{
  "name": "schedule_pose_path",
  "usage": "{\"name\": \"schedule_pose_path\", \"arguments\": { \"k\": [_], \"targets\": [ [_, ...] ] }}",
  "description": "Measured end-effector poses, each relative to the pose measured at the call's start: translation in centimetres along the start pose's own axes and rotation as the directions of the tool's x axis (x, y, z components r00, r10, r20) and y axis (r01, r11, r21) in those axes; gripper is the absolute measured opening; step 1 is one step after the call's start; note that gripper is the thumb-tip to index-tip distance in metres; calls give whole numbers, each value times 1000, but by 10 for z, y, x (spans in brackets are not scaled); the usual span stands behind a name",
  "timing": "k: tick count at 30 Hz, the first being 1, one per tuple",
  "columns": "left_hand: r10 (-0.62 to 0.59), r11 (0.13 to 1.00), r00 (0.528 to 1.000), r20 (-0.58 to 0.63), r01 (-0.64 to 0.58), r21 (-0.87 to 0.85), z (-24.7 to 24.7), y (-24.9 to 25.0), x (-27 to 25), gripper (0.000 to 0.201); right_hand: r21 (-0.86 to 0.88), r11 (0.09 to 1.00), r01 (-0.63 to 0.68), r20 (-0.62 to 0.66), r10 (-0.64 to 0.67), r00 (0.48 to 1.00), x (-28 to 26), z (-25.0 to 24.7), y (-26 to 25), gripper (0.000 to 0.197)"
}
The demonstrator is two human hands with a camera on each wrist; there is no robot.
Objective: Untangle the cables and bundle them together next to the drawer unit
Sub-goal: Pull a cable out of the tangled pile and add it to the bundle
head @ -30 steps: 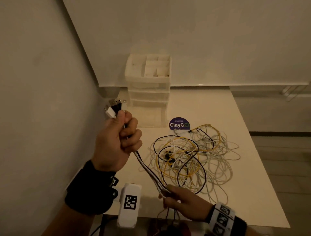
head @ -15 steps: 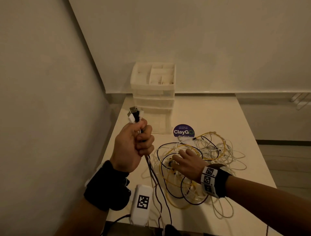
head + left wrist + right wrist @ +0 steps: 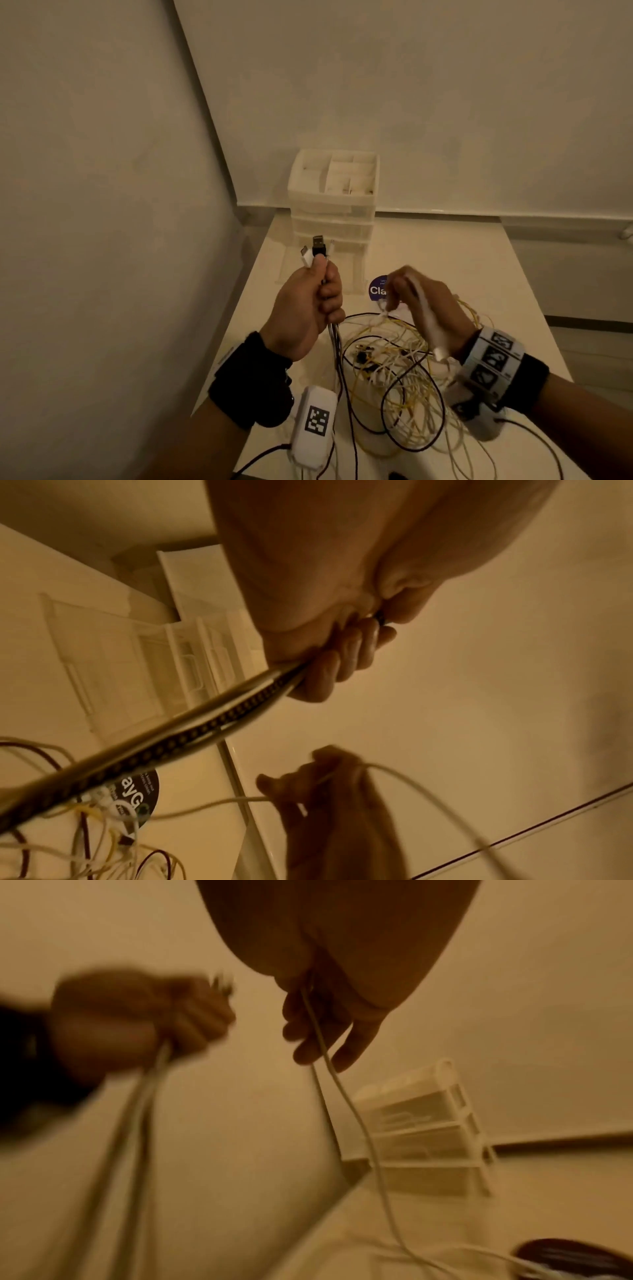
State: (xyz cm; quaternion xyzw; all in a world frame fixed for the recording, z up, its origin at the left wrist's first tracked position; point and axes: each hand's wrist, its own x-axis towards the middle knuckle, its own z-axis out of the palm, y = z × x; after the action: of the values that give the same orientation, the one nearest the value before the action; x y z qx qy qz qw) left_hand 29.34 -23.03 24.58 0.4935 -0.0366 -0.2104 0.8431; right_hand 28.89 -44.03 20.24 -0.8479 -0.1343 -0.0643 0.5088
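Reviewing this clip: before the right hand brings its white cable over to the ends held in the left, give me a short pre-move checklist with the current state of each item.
1. Left hand grips the gathered cable ends, plugs sticking out above the fist: ok.
2. Right hand has a white cable lifted off the table, running through its fingers: ok.
3. That cable free of the tangled pile: cannot tell; it runs back down toward it.
4. Firmness of the right hand's hold: cannot tell, the wrist view is blurred.
5. Pile untangled: not ok, yellow, white and black loops overlap.
6. Table space beside the drawer unit: ok, bare surface shows to its right.
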Motion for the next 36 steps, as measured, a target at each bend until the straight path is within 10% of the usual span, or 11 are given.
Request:
{"name": "schedule_pose_path", "arguments": {
  "k": [5, 11, 22, 36],
  "targets": [
    [50, 999, 999, 20, -50, 9, 18, -7, 15, 23, 241, 967, -81, -33, 92, 995, 4, 7, -62, 45],
    [113, 982, 993, 38, -117, 148, 27, -10, 20, 33, -167, 978, 125, 134, -103, 986, -17, 11, -74, 42],
    [59, 982, 998, 6, -59, 181, 33, -20, 21, 33, -497, 850, 174, 306, -16, 952, -30, 12, -53, 42],
    [177, 973, 982, -60, -184, -142, -2, 36, 31, 41, 131, 955, -267, 188, 241, 952, -78, 33, 18, 40]
  ]
}}
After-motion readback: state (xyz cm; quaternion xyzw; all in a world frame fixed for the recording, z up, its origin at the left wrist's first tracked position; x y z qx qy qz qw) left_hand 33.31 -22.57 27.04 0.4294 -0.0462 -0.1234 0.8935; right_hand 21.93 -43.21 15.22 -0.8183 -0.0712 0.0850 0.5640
